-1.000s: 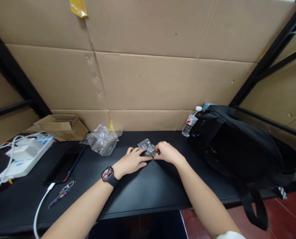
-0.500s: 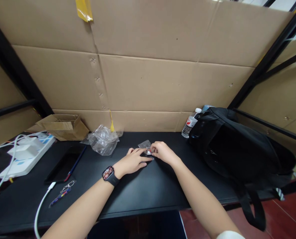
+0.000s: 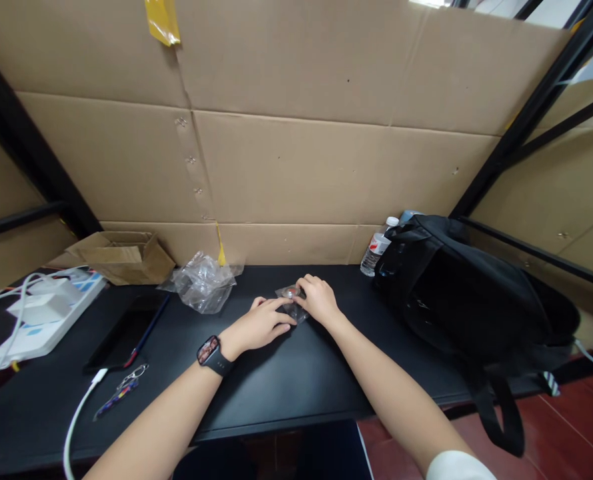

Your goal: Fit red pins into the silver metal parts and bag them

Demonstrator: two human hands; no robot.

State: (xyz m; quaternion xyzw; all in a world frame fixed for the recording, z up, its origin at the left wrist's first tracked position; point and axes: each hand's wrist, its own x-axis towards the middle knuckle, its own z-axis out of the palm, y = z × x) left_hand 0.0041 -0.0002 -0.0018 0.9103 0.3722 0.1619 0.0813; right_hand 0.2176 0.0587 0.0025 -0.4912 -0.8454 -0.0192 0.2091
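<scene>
A small clear plastic bag point(image 3: 299, 312) lies flat on the black desktop, midway along it. A little silver and red round item point(image 3: 291, 292) is at the bag's far end; its kind is too small to make out. My left hand point(image 3: 262, 325), with a smartwatch point(image 3: 209, 350) on its wrist, rests with fingers spread, the fingertips on the bag's left side. From the right, my right hand point(image 3: 318, 297) has its fingers curled in a pinch at the silver and red item. Those fingertips partly cover the item and the bag.
A crumpled clear plastic bag point(image 3: 204, 283) and brown paper bag point(image 3: 131, 259) stand back left, near a power strip point(image 3: 71, 317), phone point(image 3: 126, 332) and keychain point(image 3: 119, 395). Rightward are a water bottle point(image 3: 374, 253) and black backpack point(image 3: 481, 293). Cardboard point(image 3: 296, 167) walls the desk's back.
My right hand has shifted slightly up and away, with the silver and red item now at the small bag's far end. My left hand has slid slightly left; its fingers remain spread.
</scene>
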